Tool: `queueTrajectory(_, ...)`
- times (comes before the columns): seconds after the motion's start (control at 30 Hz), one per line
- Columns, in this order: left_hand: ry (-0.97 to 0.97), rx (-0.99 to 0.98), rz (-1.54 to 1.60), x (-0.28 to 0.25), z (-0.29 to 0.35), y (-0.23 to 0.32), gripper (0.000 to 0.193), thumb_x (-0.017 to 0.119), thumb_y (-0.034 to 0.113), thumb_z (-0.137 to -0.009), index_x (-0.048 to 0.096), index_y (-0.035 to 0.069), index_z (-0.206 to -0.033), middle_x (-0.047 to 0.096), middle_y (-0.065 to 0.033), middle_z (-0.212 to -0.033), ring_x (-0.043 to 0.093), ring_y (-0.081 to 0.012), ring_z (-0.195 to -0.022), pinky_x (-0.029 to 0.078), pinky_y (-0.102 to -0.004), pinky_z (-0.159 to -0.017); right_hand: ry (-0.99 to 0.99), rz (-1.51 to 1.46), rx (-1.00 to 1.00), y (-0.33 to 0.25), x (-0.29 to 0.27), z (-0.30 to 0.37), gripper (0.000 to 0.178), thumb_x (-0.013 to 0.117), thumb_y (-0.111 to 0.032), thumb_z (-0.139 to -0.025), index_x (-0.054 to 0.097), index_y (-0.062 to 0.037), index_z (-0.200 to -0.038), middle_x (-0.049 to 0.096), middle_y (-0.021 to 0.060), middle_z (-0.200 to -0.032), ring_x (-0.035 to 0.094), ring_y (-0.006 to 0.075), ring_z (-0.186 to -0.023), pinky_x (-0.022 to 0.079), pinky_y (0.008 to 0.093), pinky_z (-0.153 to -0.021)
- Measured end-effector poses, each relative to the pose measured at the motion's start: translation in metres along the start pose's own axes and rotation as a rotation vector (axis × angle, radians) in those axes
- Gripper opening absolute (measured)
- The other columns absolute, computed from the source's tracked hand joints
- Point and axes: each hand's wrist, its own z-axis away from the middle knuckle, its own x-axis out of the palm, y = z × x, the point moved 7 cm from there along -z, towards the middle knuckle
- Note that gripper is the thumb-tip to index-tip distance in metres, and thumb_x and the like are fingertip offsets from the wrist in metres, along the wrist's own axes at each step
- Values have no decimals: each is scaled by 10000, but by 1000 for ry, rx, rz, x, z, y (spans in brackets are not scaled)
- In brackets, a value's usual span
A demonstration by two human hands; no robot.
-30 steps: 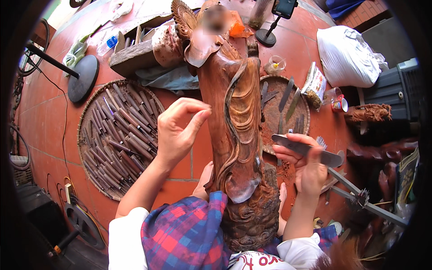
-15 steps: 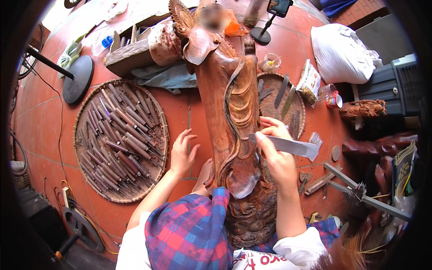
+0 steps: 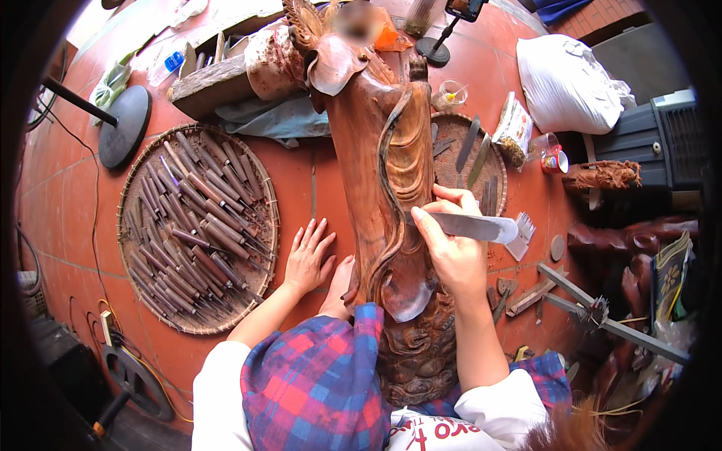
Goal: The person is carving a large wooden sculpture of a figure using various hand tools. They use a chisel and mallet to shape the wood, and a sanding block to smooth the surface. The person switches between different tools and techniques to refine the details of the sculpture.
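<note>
A carved wooden statue [image 3: 353,161] with flowing drapery leans away in front of me, its base carved in deep relief. My right hand [image 3: 457,248] grips a flat metal blade [image 3: 477,227], pinched between thumb and fingers. One end of this blade meets the statue's drapery; the other extends rightward past the hand. To the statue's left, my left hand [image 3: 308,257] is open with fingers spread, palm down by the floor, holding nothing. It lies next to my bare foot [image 3: 336,295]. Plaid cloth [image 3: 316,379] covers my lap.
A round woven tray [image 3: 272,282] of many wood-handled carving tools lies at left. Behind the statue, a smaller tray [image 3: 502,161] holds flat blades. A pale toothed brush-like thing [image 3: 521,238] rests right of the blade. Metal bars [image 3: 613,325] and a phone stand [image 3: 434,51] stand farther off.
My left hand has moved lower, from raised with curled fingers to spread and palm down. The right hand has shifted slightly up and left along the statue with the blade.
</note>
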Motion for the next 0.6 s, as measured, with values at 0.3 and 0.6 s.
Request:
queueTrajectory(0.3,3,-3,2,-1,0,0,522,649,275,-840,515,124,-1322,338,-120,-1516,272,-313,-1421,204,-461,-1162,9,-30,20,-5,0,-1,110,724,-72,-815,665,20,-801,606,122,-924,619,170,-773,478,298,-719)
queueTrajectory(0.6,20,1,6,-3,-1,-2,513,646,280,-839,524,120,-1311,344,-122,-1513,272,-308,-1423,198,-460,-1165,-66,65,-31,-6,0,-6,107,702,-63,-831,661,34,-814,631,144,-960,636,239,-897,488,324,-779)
